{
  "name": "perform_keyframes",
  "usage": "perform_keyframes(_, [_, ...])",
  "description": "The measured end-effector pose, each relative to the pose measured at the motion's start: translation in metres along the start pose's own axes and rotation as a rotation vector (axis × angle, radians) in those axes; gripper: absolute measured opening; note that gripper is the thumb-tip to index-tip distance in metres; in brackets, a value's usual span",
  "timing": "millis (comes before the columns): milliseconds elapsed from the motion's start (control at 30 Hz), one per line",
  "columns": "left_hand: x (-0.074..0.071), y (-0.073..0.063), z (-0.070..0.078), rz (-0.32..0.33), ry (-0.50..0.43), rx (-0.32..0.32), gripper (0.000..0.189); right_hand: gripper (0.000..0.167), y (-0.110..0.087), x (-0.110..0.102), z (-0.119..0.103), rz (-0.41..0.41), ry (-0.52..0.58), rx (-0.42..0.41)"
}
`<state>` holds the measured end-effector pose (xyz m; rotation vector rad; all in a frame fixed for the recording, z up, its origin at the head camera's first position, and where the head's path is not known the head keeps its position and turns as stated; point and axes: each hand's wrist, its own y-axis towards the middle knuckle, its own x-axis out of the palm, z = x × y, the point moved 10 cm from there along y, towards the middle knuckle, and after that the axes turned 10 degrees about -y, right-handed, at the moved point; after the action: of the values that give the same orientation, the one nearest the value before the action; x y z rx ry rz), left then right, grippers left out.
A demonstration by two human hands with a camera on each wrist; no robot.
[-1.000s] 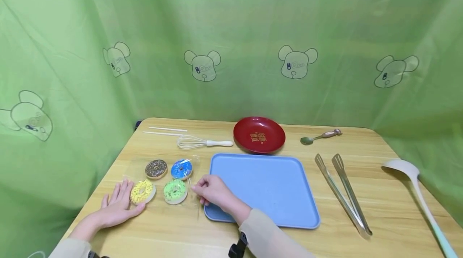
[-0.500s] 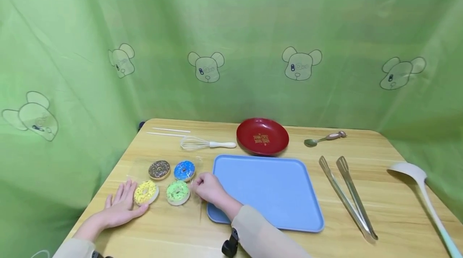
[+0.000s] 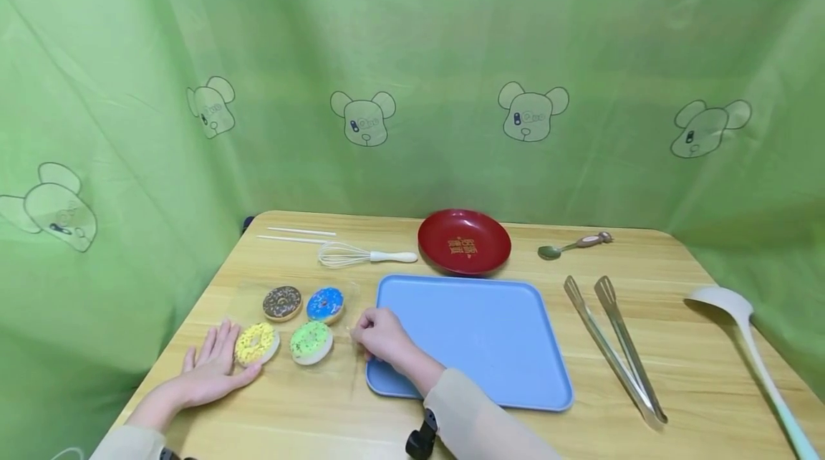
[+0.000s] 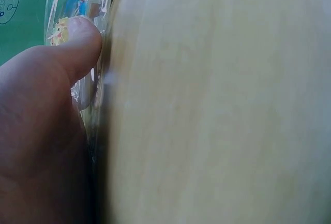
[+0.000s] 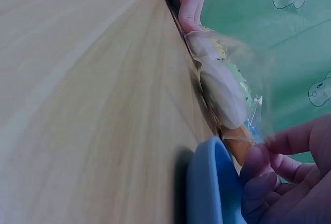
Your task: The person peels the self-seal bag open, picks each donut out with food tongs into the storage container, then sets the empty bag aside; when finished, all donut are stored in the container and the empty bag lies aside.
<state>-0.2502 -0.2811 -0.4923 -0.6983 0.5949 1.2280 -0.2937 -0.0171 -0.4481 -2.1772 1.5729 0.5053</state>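
A clear plastic bag (image 3: 348,367) on the table encloses toy donuts: yellow (image 3: 256,343), green (image 3: 311,342), brown (image 3: 281,302) and blue (image 3: 325,304). My left hand (image 3: 209,370) rests with spread fingers on the bag's left side, its thumb by the yellow donut. At the opposite side, my right hand (image 5: 284,175) pinches the bag's edge between thumb and fingers. In the right wrist view the plastic is pulled up toward that hand, and the green donut leans. Under the right forearm lies a blue tray (image 3: 477,338).
Behind the tray are a red plate (image 3: 464,241) and a white whisk (image 3: 367,256), with white chopsticks (image 3: 296,235) further left. Metal tongs (image 3: 615,352), a small spoon (image 3: 573,245) and a long ladle (image 3: 741,331) lie to the right. A green curtain (image 3: 425,30) surrounds the table.
My right hand has shifted slightly right, drawing the bag's edge with it. The green donut has tipped up on one side. My left hand stays in place.
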Motion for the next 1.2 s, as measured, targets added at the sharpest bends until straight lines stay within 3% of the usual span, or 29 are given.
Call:
perform_keyframes(200, [-0.001, -0.002, 0.003, -0.009, 0.013, -0.004, 0.099, 0.009, 0.0, -0.001, 0.006, -0.005, 0.01, 0.008])
perform_keyframes(367, [0.001, -0.002, -0.005, -0.019, 0.025, -0.029, 0.102, 0.01, -0.002, -0.001, 0.008, -0.016, 0.017, 0.004])
perform_keyframes(567, [0.002, 0.001, -0.006, -0.021, 0.018, -0.014, 0.102, 0.009, -0.005, -0.003, 0.013, -0.047, 0.045, -0.003])
perform_keyframes(767, [0.001, 0.0, 0.0, -0.028, 0.009, -0.013, 0.101, 0.017, 0.002, -0.006, 0.009, -0.073, -0.062, -0.047])
perform_keyframes(900, [0.0, 0.0, 0.001, -0.025, -0.003, -0.01, 0.1, 0.023, 0.013, -0.008, 0.002, -0.028, -0.115, -0.048])
perform_keyframes(1200, [0.002, 0.006, -0.012, 0.007, 0.038, -0.002, 0.105, 0.017, 0.03, -0.002, -0.002, 0.069, -0.147, -0.004])
